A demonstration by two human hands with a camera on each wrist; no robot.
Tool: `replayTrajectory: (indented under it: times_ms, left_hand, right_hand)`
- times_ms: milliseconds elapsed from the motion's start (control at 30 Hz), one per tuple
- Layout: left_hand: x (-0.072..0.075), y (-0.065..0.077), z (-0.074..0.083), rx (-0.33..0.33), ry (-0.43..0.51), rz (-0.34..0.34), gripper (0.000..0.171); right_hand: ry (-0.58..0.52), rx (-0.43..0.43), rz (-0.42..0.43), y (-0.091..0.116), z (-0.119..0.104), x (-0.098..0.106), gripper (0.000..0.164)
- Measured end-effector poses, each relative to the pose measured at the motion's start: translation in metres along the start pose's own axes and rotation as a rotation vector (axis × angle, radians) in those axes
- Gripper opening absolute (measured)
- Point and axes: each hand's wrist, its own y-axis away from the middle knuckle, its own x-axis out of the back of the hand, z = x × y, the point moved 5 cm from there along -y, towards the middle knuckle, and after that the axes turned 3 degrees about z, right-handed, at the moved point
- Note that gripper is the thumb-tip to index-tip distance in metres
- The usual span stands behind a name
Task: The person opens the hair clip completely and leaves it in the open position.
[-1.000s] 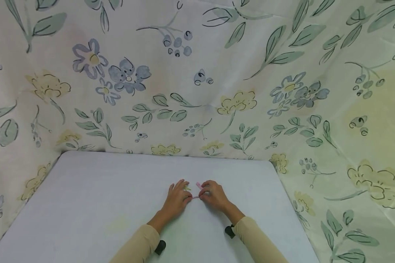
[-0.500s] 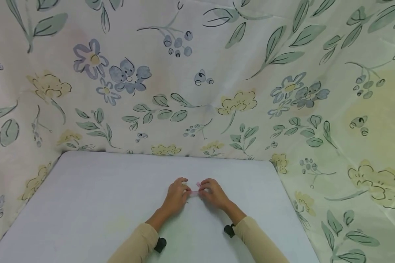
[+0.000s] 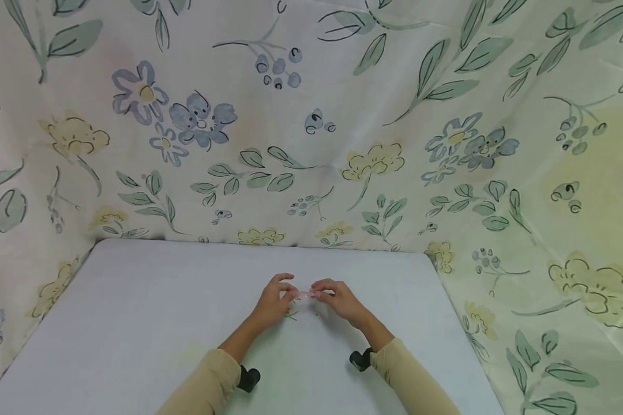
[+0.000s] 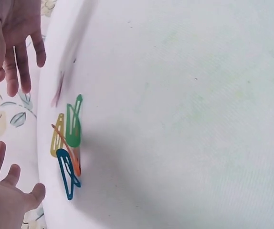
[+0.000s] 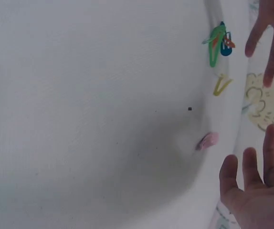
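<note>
A pink snap hair clip [image 3: 303,294] is stretched between my two hands above the table. My left hand [image 3: 272,302] pinches one end between thumb and finger, its other fingers spread. My right hand [image 3: 342,301] pinches the opposite end. In the left wrist view the held pink clip appears edge-on between the fingertips. Below the hands lie a green clip [image 4: 73,121], a yellow clip [image 4: 57,136], an orange clip [image 4: 70,152] and a blue clip [image 4: 66,171], close together and partly overlapping. Another pink piece [image 5: 207,140] lies apart from them, nearer my right hand; its shape is blurred.
The white table [image 3: 187,323] has rounded far corners. Floral cloth [image 3: 291,115] hangs behind it and along its sides. A small dark speck [image 5: 190,109] lies near the loose clips. Black wrist cameras [image 3: 249,379] sit on both wrists.
Both hands have lifted and moved farther from me with the pink hair clip between them. The green clip under the left hand has come into sight.
</note>
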Motion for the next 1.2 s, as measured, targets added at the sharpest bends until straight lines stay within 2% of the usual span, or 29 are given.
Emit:
replayTrajectory:
  times_ms: [100,267,433,600,833,1000,1100,1200]
  left_hand:
    - [0.002,0.000,0.002,0.028,0.031,-0.025,0.013]
    - [0.005,0.002,0.002,0.153,0.139,-0.080,0.017]
    - [0.007,0.003,0.004,0.268,0.242,-0.096,0.019]
    - [0.009,0.002,0.005,0.292,0.220,-0.096,0.023]
    - [0.009,0.001,0.002,0.314,0.243,-0.110,0.027]
    - [0.009,0.001,0.002,0.318,0.259,-0.109,0.026]
    - [0.009,0.001,0.003,0.323,0.288,-0.118,0.026]
    - [0.008,0.002,0.003,0.333,0.326,-0.137,0.028]
  right_hand:
    - [-0.054,-0.026,-0.016,0.001,-0.003,0.000,0.018]
    - [-0.116,-0.067,-0.062,0.003,-0.006,0.000,0.025]
    - [-0.154,-0.094,-0.095,0.002,-0.007,0.001,0.033]
    - [-0.207,-0.111,-0.122,0.001,-0.010,0.001,0.037]
    - [-0.265,-0.112,-0.129,0.002,-0.014,0.001,0.020]
    - [-0.291,-0.108,-0.130,0.003,-0.016,0.001,0.015]
    - [-0.300,-0.106,-0.134,0.002,-0.016,0.002,0.018]
    - [-0.303,-0.098,-0.141,0.002,-0.015,0.002,0.027]
